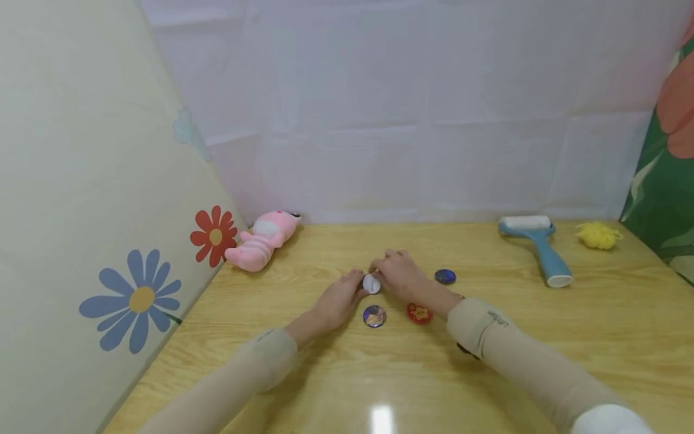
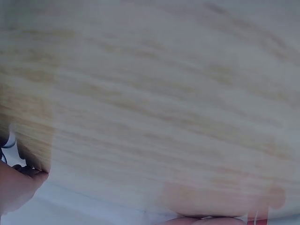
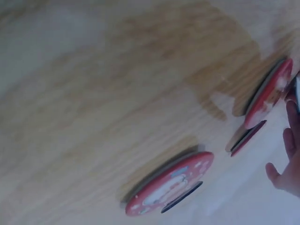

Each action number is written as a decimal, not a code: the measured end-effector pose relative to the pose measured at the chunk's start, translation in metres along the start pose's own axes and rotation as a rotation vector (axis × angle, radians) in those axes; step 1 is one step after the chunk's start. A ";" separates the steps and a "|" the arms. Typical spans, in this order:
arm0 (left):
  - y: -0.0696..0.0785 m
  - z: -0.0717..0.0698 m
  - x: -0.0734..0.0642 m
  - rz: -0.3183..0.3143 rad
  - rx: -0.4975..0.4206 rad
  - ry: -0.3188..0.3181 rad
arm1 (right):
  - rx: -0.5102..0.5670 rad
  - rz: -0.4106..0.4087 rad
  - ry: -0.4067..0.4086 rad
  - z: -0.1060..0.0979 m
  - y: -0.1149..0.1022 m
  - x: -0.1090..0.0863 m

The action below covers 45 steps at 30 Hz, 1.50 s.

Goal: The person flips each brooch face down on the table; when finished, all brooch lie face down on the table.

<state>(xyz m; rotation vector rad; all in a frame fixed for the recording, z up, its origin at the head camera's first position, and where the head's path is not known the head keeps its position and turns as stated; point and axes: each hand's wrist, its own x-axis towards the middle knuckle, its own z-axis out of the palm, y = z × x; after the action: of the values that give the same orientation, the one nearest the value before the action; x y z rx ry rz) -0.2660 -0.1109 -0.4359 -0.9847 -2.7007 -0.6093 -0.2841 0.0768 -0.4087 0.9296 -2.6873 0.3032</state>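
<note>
A small round badge shows a white face with a thin line across it, perhaps a pin on its back. My left hand pinches its left edge, and my right hand holds it from the upper right. Just below lies a purple patterned badge. A red badge sits beneath my right wrist, and a dark blue badge is to the right of that hand. In the left wrist view only part of the left hand shows. Fingers of the right hand appear at the right wrist view's edge.
A pink plush toy lies at the back left. Toward the back right are a blue-handled lint roller and a yellow fluffy ball. A white cloth backdrop hangs behind the wooden table. A red badge shows close in the right wrist view.
</note>
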 end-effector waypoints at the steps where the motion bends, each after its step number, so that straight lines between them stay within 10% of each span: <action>1: 0.000 0.000 0.000 0.007 0.000 0.011 | 0.043 0.012 0.028 0.001 0.000 0.000; 6: -0.001 0.001 0.000 0.028 -0.001 0.027 | 0.140 -0.036 0.111 0.003 -0.002 -0.001; 13: -0.002 -0.002 0.002 0.002 0.004 -0.023 | 0.182 -0.134 -0.060 0.002 -0.003 0.000; 19: -0.002 -0.002 0.006 0.018 -0.004 -0.025 | 0.184 -0.089 -0.033 -0.002 0.004 -0.004; 28: 0.001 -0.003 0.006 -0.044 -0.022 -0.068 | 0.251 0.059 -0.349 -0.028 0.020 -0.008; 45: -0.001 -0.005 0.002 0.024 -0.042 -0.070 | 0.187 -0.096 -0.242 -0.011 0.000 0.006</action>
<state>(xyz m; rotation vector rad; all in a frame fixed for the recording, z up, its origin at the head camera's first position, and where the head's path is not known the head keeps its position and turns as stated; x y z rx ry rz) -0.2681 -0.1129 -0.4307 -1.0662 -2.7430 -0.6414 -0.2863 0.0763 -0.3961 1.2175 -2.8570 0.4540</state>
